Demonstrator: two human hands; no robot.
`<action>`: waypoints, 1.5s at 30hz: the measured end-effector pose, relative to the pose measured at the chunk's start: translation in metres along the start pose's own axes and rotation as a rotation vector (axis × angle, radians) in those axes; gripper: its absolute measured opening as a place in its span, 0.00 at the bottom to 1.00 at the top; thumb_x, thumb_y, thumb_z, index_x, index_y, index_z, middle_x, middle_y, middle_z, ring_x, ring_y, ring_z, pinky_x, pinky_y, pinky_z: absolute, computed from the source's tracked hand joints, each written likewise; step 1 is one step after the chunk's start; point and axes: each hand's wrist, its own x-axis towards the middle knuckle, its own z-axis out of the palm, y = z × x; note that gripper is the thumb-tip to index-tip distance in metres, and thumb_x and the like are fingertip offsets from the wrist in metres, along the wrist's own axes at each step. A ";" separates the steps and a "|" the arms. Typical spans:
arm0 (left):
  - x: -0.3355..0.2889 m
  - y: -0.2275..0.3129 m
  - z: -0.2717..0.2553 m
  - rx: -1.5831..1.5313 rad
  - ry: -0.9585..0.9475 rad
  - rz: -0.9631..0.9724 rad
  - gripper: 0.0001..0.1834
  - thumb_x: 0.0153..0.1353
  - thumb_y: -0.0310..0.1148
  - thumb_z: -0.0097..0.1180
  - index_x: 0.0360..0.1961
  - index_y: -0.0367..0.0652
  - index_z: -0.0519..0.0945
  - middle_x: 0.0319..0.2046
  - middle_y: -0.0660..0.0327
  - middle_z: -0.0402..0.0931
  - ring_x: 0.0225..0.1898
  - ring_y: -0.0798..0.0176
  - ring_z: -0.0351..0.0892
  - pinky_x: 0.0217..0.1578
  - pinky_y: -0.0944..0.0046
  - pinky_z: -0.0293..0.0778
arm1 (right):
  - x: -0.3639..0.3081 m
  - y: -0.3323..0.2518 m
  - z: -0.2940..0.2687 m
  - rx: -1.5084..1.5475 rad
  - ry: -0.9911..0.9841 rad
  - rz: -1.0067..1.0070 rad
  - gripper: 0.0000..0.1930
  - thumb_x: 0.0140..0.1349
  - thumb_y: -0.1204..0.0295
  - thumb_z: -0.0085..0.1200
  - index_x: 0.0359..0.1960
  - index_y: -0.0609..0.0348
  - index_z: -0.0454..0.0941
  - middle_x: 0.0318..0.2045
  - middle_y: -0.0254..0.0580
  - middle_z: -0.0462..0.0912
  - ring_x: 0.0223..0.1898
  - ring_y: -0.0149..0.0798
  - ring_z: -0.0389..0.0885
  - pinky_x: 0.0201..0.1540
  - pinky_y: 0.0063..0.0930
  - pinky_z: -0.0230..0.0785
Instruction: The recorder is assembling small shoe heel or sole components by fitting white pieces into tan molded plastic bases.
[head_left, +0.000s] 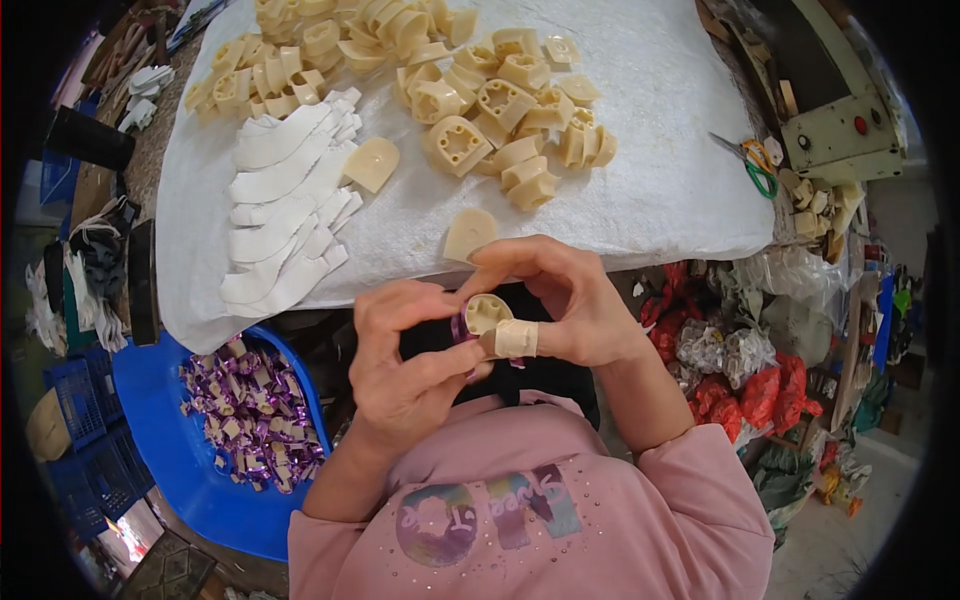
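Just off the sheet (680, 170), left hand (400, 360) and right hand (590, 310) fingers pinch the cream piece (487, 313) (I'd smooth that purple film (459, 330), tbh).

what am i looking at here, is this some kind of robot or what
No robot: these are a person's bare left hand and right hand. The single picture comes from a wide fisheye camera on their head, looking down, so straight edges bend. Their fingers hold a small cream piece with shiny purple material beside it. On the white-covered table lie more cream pieces, white strips and scissors. At left, a blue basin holds purple-and-cream pieces.
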 end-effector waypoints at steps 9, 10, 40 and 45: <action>-0.005 0.008 0.013 -0.823 -0.171 -0.820 0.33 0.64 0.45 0.40 0.62 0.32 0.53 0.54 0.53 0.62 0.52 0.63 0.66 0.54 0.65 0.61 | 0.001 0.015 0.018 -0.407 0.054 -0.422 0.27 0.45 0.79 0.64 0.50 0.57 0.72 0.37 0.40 0.79 0.36 0.38 0.77 0.36 0.25 0.73; -0.006 0.010 0.014 -0.866 -0.132 -0.845 0.31 0.63 0.43 0.40 0.61 0.32 0.54 0.52 0.54 0.63 0.50 0.64 0.68 0.52 0.65 0.63 | 0.000 0.018 0.020 -0.306 0.105 -0.447 0.25 0.46 0.80 0.63 0.50 0.56 0.73 0.38 0.40 0.77 0.34 0.38 0.77 0.35 0.26 0.73; -0.006 0.019 0.036 -0.392 0.178 -0.563 0.23 0.66 0.35 0.34 0.59 0.35 0.56 0.47 0.56 0.64 0.45 0.67 0.66 0.47 0.67 0.63 | -0.001 0.039 0.046 -0.152 0.156 -0.486 0.17 0.63 0.68 0.43 0.52 0.61 0.70 0.43 0.43 0.72 0.46 0.40 0.68 0.51 0.32 0.59; -0.011 0.011 0.033 -0.867 0.139 -0.677 0.38 0.62 0.50 0.48 0.64 0.40 0.48 0.46 0.58 0.64 0.42 0.67 0.67 0.41 0.68 0.67 | -0.002 0.026 0.046 -0.088 0.236 -0.181 0.17 0.65 0.65 0.41 0.51 0.59 0.71 0.38 0.41 0.72 0.33 0.31 0.69 0.39 0.23 0.64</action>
